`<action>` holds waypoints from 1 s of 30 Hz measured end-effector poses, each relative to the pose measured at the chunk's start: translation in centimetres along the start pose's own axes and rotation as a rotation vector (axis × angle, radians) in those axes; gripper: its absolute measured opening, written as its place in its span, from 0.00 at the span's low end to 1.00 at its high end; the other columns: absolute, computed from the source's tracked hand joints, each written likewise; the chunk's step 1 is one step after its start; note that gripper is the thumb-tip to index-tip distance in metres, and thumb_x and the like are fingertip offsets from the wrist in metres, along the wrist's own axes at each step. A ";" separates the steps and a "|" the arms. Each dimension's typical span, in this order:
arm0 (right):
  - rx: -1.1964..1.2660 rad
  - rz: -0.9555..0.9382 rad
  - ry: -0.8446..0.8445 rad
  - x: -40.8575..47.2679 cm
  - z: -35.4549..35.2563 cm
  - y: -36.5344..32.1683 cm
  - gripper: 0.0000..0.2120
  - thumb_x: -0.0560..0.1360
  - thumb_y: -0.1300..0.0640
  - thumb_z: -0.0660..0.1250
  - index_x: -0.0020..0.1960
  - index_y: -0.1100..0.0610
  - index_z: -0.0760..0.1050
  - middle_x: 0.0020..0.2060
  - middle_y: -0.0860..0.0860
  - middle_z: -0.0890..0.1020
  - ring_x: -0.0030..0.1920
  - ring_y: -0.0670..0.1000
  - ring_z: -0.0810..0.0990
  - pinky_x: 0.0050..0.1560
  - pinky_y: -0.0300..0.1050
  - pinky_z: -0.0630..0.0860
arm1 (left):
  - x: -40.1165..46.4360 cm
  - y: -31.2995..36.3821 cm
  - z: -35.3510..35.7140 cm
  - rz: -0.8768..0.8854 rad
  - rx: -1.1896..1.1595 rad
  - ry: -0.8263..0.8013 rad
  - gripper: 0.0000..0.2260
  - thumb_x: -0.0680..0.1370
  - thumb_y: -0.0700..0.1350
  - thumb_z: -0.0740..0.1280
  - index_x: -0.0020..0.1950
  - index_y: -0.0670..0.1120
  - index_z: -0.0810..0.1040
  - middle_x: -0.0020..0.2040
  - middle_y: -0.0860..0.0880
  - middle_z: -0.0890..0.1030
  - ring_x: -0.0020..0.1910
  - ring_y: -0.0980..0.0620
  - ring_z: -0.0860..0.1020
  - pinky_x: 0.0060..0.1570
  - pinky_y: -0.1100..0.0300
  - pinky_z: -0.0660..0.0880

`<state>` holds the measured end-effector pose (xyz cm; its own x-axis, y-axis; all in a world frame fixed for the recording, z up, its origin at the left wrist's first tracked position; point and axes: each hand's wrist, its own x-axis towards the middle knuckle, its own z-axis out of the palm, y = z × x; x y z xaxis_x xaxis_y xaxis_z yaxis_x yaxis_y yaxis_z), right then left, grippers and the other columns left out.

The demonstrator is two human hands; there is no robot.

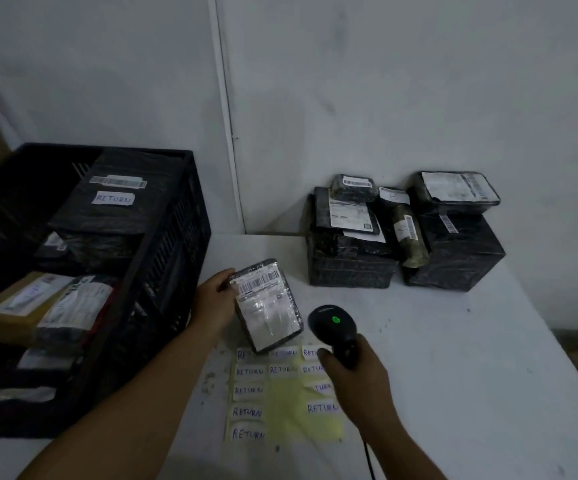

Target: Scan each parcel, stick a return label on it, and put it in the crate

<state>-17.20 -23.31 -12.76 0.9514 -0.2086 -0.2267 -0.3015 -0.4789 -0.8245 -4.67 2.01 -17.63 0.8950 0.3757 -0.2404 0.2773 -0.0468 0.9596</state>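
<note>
Left hand: grips parcel by its left edge, tilted above label sheet.
Right hand: fingers wrapped round scanner, green light lit.
Crate: left, holds parcels.

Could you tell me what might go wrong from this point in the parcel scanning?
The parcel in the left hand has glossy, creased wrap over its barcode, so the scanner in the right hand may misread. The parcel's lower end overlaps the label sheet, and could snag a label.
</note>
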 end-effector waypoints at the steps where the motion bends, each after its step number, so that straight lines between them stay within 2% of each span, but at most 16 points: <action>1: -0.028 0.018 0.036 0.7 -0.2 1.0 0.08 0.72 0.49 0.73 0.44 0.47 0.73 0.36 0.45 0.80 0.35 0.44 0.80 0.33 0.41 0.73 | 0.1 -0.3 -0.1 -0.020 0.012 0.000 0.18 0.78 0.36 0.66 0.47 0.62 0.83 0.49 0.53 0.85 0.48 0.50 0.84 0.52 0.49 0.81; 3: -0.071 0.060 0.079 2.1 -0.6 3.1 0.07 0.72 0.51 0.72 0.43 0.49 0.73 0.37 0.51 0.80 0.34 0.48 0.80 0.33 0.48 0.78 | 0.1 -1.0 -0.1 -0.054 0.024 -0.005 0.17 0.78 0.36 0.66 0.48 0.59 0.84 0.50 0.51 0.85 0.49 0.49 0.84 0.53 0.49 0.81; 6: -0.155 0.147 0.098 3.5 -1.0 6.0 0.08 0.73 0.52 0.70 0.48 0.55 0.75 0.44 0.58 0.78 0.36 0.55 0.80 0.37 0.50 0.80 | 0.3 -2.1 -0.1 -0.121 -0.015 0.006 0.14 0.78 0.36 0.66 0.57 0.51 0.83 0.53 0.49 0.85 0.51 0.48 0.83 0.56 0.49 0.80; 10: -0.238 0.194 0.137 4.6 -1.0 7.8 0.12 0.76 0.51 0.67 0.55 0.58 0.74 0.48 0.57 0.75 0.39 0.53 0.78 0.41 0.49 0.78 | 0.3 -2.9 0.5 -0.225 -0.065 0.016 0.11 0.79 0.37 0.65 0.55 0.50 0.83 0.52 0.46 0.85 0.51 0.44 0.83 0.54 0.43 0.81; 12: -0.254 0.208 0.135 5.1 -1.0 8.2 0.12 0.77 0.51 0.67 0.55 0.58 0.74 0.48 0.58 0.77 0.39 0.54 0.79 0.43 0.51 0.80 | 0.3 -3.1 0.9 -0.260 -0.122 0.025 0.11 0.80 0.37 0.63 0.54 0.49 0.83 0.52 0.45 0.84 0.50 0.44 0.83 0.52 0.45 0.81; 16: -0.298 0.225 0.104 5.9 -0.9 8.8 0.14 0.78 0.51 0.65 0.56 0.61 0.76 0.48 0.60 0.79 0.44 0.58 0.81 0.47 0.53 0.81 | 0.3 -3.2 1.7 -0.292 -0.172 0.038 0.11 0.81 0.36 0.62 0.57 0.44 0.81 0.53 0.43 0.84 0.50 0.44 0.83 0.49 0.50 0.82; 20: -0.320 0.230 0.092 6.2 -0.8 9.2 0.14 0.78 0.50 0.64 0.55 0.60 0.77 0.47 0.59 0.80 0.45 0.58 0.81 0.48 0.54 0.81 | 0.4 -3.2 1.7 -0.336 -0.158 0.057 0.12 0.81 0.37 0.61 0.62 0.43 0.80 0.55 0.42 0.83 0.54 0.42 0.82 0.54 0.46 0.80; 25: -0.335 0.252 0.088 6.8 -0.8 9.7 0.13 0.77 0.47 0.64 0.53 0.56 0.76 0.47 0.56 0.81 0.43 0.55 0.81 0.49 0.55 0.81 | 0.3 -3.4 1.2 -0.376 -0.102 0.061 0.12 0.81 0.38 0.62 0.62 0.44 0.80 0.56 0.43 0.83 0.53 0.43 0.82 0.54 0.47 0.81; 27: -0.367 0.261 0.070 6.7 -0.9 9.7 0.18 0.77 0.44 0.64 0.59 0.56 0.76 0.50 0.56 0.81 0.48 0.57 0.81 0.53 0.56 0.80 | 0.0 -3.3 1.0 -0.345 -0.006 0.059 0.12 0.82 0.40 0.61 0.63 0.44 0.80 0.58 0.42 0.82 0.54 0.43 0.81 0.56 0.45 0.80; 28: -0.398 0.258 0.086 6.5 -0.9 9.8 0.25 0.76 0.40 0.65 0.65 0.56 0.73 0.55 0.57 0.80 0.53 0.59 0.80 0.56 0.57 0.78 | -0.3 -3.2 0.9 -0.313 0.086 0.071 0.13 0.82 0.42 0.61 0.64 0.45 0.78 0.61 0.42 0.80 0.55 0.42 0.80 0.58 0.45 0.79; 30: -0.434 0.208 0.234 5.2 -0.8 9.8 0.36 0.74 0.36 0.67 0.74 0.55 0.66 0.63 0.60 0.75 0.62 0.63 0.74 0.60 0.60 0.74 | -1.5 -3.4 0.7 -0.209 0.262 0.154 0.18 0.81 0.45 0.62 0.72 0.46 0.71 0.68 0.43 0.75 0.62 0.41 0.77 0.62 0.45 0.76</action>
<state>-15.27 -29.79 -21.61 0.8442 -0.4972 -0.2002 -0.5277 -0.7056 -0.4729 -6.70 0.97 -20.61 0.7520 0.5364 -0.3831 0.5464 -0.1821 0.8175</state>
